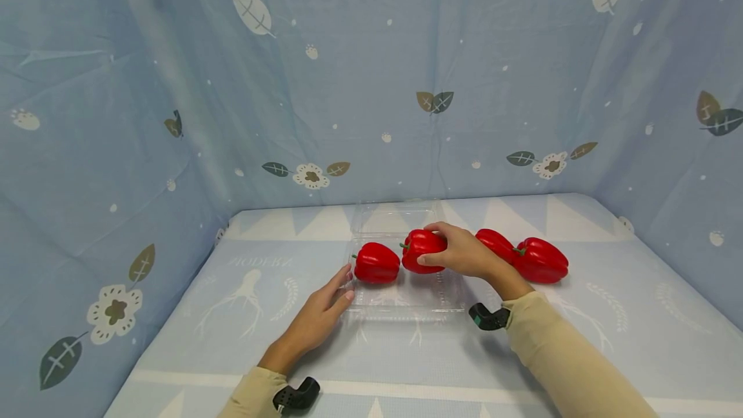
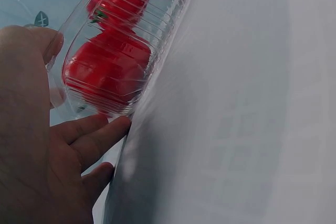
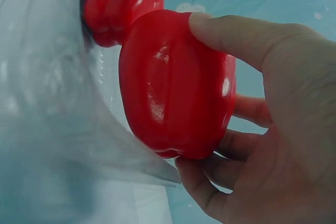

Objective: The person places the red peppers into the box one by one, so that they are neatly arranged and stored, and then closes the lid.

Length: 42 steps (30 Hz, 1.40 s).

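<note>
A clear plastic clamshell box [image 1: 406, 298] lies in the middle of the table, its lid raised at the far side. One red bell pepper [image 1: 377, 264] sits in its left part. My right hand [image 1: 461, 250] holds a second red bell pepper [image 3: 176, 85] over the right part, thumb on one side and fingers round the other. In the head view this pepper's green stem faces left. At the box's left near corner is my left hand [image 1: 322, 315], thumb and fairly straight fingers spread. In the left wrist view, the thumb [image 2: 44, 40] is right at the clear rim.
Two more red peppers lie to the right of the box, the nearer one [image 1: 541, 260] partly in front of the farther one [image 1: 493, 244]. A patterned blue cloth [image 1: 371, 82] encloses the table's back and sides. Each wrist bears a black device [image 1: 489, 318].
</note>
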Each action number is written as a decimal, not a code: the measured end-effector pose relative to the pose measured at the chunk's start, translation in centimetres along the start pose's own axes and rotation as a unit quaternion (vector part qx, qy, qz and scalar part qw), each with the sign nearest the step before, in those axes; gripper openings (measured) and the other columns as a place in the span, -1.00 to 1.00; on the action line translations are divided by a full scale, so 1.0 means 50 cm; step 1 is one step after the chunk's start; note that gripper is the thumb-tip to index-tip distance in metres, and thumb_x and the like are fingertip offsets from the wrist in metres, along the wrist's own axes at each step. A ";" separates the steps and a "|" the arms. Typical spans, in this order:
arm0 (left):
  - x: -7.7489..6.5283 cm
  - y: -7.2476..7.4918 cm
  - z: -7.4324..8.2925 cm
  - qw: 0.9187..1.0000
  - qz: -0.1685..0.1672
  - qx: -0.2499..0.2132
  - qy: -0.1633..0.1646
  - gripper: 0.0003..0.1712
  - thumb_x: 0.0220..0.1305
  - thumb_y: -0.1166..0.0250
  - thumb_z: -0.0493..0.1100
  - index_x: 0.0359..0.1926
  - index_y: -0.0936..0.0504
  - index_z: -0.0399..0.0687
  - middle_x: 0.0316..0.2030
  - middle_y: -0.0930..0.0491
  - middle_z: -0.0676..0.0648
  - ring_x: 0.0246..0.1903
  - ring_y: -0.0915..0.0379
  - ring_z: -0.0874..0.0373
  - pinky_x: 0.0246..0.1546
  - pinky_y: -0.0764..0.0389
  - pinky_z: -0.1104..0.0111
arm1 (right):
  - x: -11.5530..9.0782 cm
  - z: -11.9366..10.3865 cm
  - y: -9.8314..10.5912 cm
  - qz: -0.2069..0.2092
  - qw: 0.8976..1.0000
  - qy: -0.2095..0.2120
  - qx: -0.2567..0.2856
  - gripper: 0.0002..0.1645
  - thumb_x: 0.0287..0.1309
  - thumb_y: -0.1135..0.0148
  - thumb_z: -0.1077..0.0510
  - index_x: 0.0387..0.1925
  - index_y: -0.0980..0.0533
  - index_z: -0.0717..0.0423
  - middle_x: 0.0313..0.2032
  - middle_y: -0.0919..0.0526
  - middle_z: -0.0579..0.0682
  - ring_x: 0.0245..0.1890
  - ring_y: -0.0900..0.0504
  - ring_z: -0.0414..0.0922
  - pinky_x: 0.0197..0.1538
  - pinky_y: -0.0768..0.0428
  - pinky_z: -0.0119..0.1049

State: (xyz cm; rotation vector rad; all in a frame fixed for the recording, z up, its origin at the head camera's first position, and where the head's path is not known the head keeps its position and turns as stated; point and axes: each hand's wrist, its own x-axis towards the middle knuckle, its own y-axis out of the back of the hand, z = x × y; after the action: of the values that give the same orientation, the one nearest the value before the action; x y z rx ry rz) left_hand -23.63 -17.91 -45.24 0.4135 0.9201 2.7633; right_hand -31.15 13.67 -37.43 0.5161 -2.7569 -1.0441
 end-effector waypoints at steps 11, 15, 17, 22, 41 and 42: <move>0.000 -0.001 -0.003 1.000 -0.001 0.004 0.002 -0.30 0.52 -0.13 -0.01 0.57 -0.12 0.20 0.39 -0.38 -0.10 0.35 -0.32 -0.06 0.34 -0.26 -0.11 | 0.011 -0.005 -0.012 -0.013 0.999 0.004 -0.033 -0.15 0.04 -0.52 -0.01 0.32 -0.38 0.16 0.06 -0.60 0.05 0.05 -0.56 0.02 0.00 -0.66 -0.10; 0.001 -0.001 -0.003 1.000 0.001 0.008 0.001 -0.30 0.52 -0.13 0.00 0.58 -0.12 0.20 0.39 -0.38 -0.10 0.36 -0.31 -0.06 0.34 -0.26 -0.13 | 0.012 -0.011 -0.017 -0.013 0.998 -0.003 -0.061 -0.12 0.00 -0.54 -0.02 0.32 -0.38 0.15 0.05 -0.61 0.04 0.06 -0.55 0.02 -0.01 -0.66 -0.10; 0.000 0.000 -0.001 1.000 0.000 0.008 0.003 -0.29 0.52 -0.13 -0.01 0.58 -0.12 0.19 0.39 -0.38 -0.10 0.36 -0.31 -0.06 0.34 -0.25 -0.12 | 0.013 -0.014 -0.019 -0.013 0.997 -0.005 -0.071 -0.11 -0.01 -0.55 -0.03 0.32 -0.39 0.15 0.06 -0.61 0.04 0.06 -0.55 0.02 -0.01 -0.67 -0.10; -0.002 0.001 0.003 1.000 0.000 0.007 0.005 -0.29 0.51 -0.13 -0.01 0.58 -0.12 0.18 0.39 -0.38 -0.11 0.36 -0.32 -0.06 0.34 -0.26 -0.11 | 0.015 -0.017 -0.022 -0.007 0.994 0.001 -0.108 -0.08 -0.04 -0.57 -0.05 0.33 -0.41 0.17 0.07 -0.59 0.07 0.05 -0.54 0.03 -0.03 -0.67 -0.08; -0.001 -0.001 0.003 1.000 -0.002 0.004 0.007 -0.30 0.52 -0.13 -0.01 0.57 -0.13 0.19 0.38 -0.39 -0.11 0.35 -0.33 -0.06 0.33 -0.28 -0.11 | 0.010 -0.029 -0.035 -0.004 0.982 -0.007 -0.187 -0.10 -0.04 -0.57 -0.07 0.32 -0.45 0.13 0.04 -0.55 0.08 0.00 -0.55 0.01 -0.05 -0.67 -0.07; -0.001 -0.001 0.003 1.000 -0.002 0.004 0.007 -0.30 0.52 -0.13 -0.01 0.57 -0.13 0.19 0.38 -0.39 -0.11 0.35 -0.33 -0.06 0.33 -0.28 -0.11 | 0.011 -0.028 -0.035 -0.005 0.982 -0.005 -0.191 -0.11 -0.04 -0.57 -0.06 0.31 -0.45 0.14 0.03 -0.55 0.09 -0.01 -0.55 0.01 -0.05 -0.67 -0.07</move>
State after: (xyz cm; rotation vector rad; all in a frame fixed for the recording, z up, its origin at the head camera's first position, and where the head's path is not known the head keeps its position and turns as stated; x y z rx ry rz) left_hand -23.54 -17.80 -45.18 0.3943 0.9352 2.7634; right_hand -30.81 11.37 -37.54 0.4651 -2.4680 -1.5310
